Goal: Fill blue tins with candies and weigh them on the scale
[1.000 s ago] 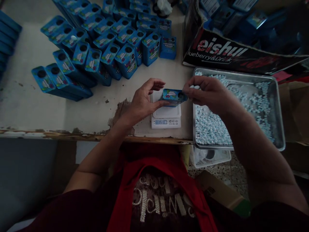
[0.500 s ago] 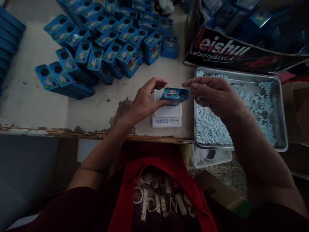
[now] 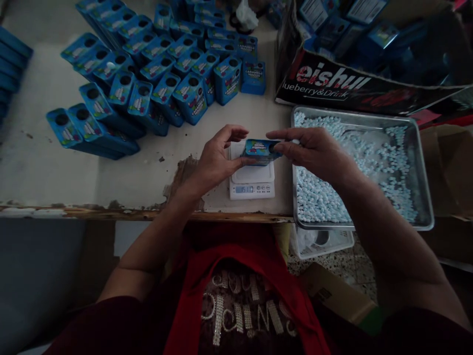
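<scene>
A blue candy box (image 3: pixel 256 147) with a dark round hole at its right end stands on a small white digital scale (image 3: pixel 252 191). Its display is lit, but the digits are hard to read fully. My left hand (image 3: pixel 221 155) curves around the box's left end, the thumb along its near side and the fingers behind. Over the hole, my right hand (image 3: pixel 314 150) is closed in a pinch, with a pale candy showing between the fingers. Right of the scale lies a metal tray (image 3: pixel 424 172) of small pale blue candies (image 3: pixel 320 197).
Several blue boxes (image 3: pixel 190 98) stand in rows at the back left. A black carton (image 3: pixel 332 86) full of blue boxes sits behind the tray. More boxes (image 3: pixel 13 64) are at the far left. Under the worn table edge (image 3: pixel 92 213) is a white basket (image 3: pixel 340 241).
My right hand has moved left, bringing its fingertips over the hole of the box. My left hand stays around the box. The whole view has shifted slightly.
</scene>
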{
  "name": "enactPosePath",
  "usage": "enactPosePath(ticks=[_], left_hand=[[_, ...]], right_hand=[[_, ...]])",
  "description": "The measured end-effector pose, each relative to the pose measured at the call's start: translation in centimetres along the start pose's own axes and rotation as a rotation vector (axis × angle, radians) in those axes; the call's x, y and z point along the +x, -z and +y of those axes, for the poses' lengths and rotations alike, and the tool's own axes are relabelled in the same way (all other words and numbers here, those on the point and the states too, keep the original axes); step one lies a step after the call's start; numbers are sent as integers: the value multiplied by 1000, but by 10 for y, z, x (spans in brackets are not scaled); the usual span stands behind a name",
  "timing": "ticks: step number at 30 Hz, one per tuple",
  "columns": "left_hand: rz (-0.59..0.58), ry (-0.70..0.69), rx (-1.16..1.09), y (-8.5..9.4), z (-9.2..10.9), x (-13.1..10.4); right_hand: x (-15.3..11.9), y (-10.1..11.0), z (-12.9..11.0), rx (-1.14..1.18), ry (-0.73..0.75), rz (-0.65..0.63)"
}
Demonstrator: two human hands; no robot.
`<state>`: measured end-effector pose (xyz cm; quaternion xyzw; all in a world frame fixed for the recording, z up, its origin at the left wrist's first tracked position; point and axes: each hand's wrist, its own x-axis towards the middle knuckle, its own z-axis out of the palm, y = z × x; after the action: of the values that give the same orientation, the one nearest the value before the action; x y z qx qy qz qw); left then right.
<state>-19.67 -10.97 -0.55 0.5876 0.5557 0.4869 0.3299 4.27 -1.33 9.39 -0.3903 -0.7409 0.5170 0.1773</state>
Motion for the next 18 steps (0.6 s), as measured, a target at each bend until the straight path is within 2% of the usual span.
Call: enactPosePath(ticks=[5,9,14,18], left_hand=[[6,2,-16,1,0,0],[-5,-21,-23,1,0,2],[-8,-63,11,1,1,4],[-16,-123,100,-2,6,6]], right_hand=[[-1,-2,-6,77,-46,-6],[3,9,-8,273,-85,107],[6,42,18,456,-272,228],[4,62,42,571,-406,201]])
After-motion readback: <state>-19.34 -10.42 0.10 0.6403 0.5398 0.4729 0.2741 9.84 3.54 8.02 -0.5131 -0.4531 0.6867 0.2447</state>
